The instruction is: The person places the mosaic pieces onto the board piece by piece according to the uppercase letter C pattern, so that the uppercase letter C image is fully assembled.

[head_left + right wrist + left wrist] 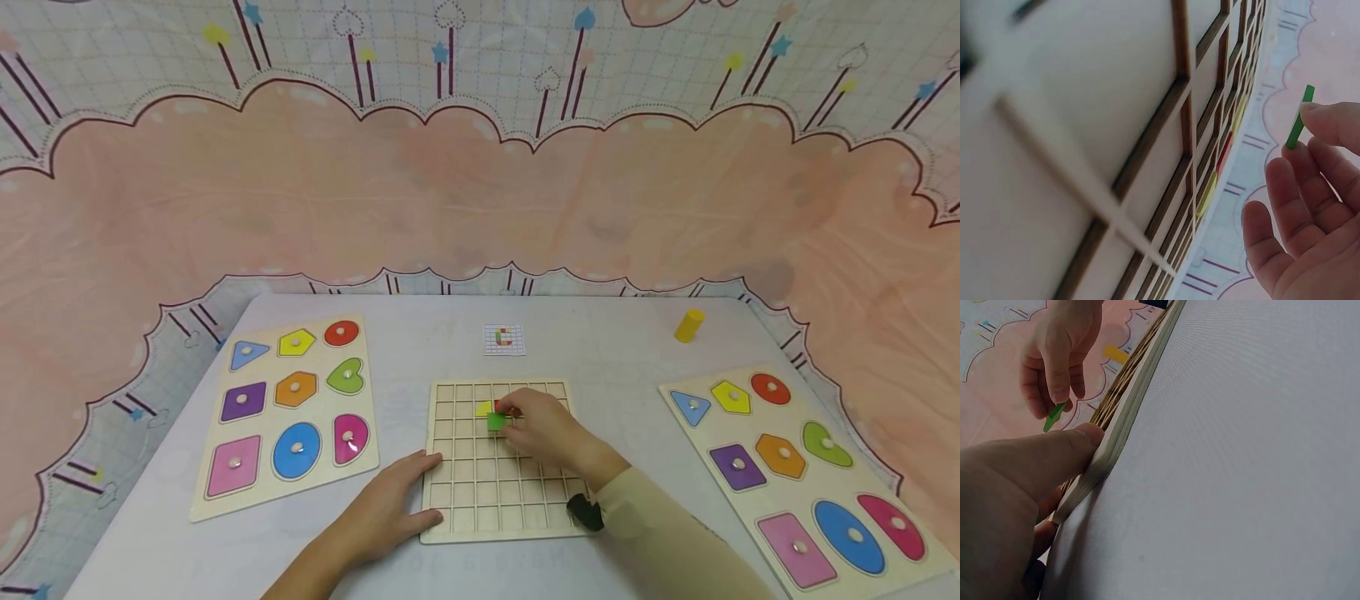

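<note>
My right hand (pixel 543 429) pinches a small green square tile (pixel 496 422) between thumb and fingertip, over the upper middle of a wooden grid board (pixel 465 521). In the right wrist view the green tile (pixel 1300 119) is seen edge-on, apart from the board. Near it, a yellow tile (pixel 483 408) and a red tile (pixel 497 405), partly hidden by the fingers, lie in the grid. Another yellow piece (pixel 1241 109) shows in the right wrist view. My left hand (pixel 382 508) touches the board's left edge with its thumb (pixel 1079 440) and fingers spread apart.
A small card (pixel 504 340) with a coloured grid pattern lies behind the board. Shape puzzle boards flank it on the left (pixel 285 492) and right (pixel 750 500). At the back right stands a yellow cylinder (pixel 689 326). Something black (pixel 585 512) is at my right wrist.
</note>
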A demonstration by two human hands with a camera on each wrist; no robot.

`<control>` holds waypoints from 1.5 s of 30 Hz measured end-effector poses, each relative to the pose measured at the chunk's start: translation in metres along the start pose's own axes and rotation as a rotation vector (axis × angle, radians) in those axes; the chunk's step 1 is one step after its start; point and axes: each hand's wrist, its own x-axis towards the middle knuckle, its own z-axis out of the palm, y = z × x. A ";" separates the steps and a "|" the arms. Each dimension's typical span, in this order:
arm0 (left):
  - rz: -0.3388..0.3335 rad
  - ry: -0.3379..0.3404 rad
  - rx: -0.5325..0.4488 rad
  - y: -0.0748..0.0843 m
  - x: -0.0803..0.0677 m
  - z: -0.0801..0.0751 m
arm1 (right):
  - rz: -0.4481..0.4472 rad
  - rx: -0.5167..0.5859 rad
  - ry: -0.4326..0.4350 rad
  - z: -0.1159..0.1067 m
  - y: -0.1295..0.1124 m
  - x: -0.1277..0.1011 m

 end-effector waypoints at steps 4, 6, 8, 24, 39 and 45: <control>-0.004 0.004 0.002 0.000 0.000 0.000 | -0.002 -0.001 -0.004 0.004 -0.003 0.003; -0.008 0.005 0.000 0.000 0.001 0.000 | -0.012 0.006 -0.005 0.006 -0.004 0.004; -0.009 0.004 -0.003 -0.001 0.001 0.001 | -0.015 0.030 -0.013 0.007 -0.006 0.006; 0.003 0.012 -0.003 0.000 0.000 0.001 | 0.019 0.013 -0.044 0.016 -0.003 0.013; -0.002 0.013 -0.001 -0.003 0.000 0.002 | 0.019 -0.051 -0.042 0.017 -0.002 0.016; -0.011 0.011 0.000 -0.002 0.000 0.002 | 0.039 -0.066 -0.057 0.017 -0.003 0.017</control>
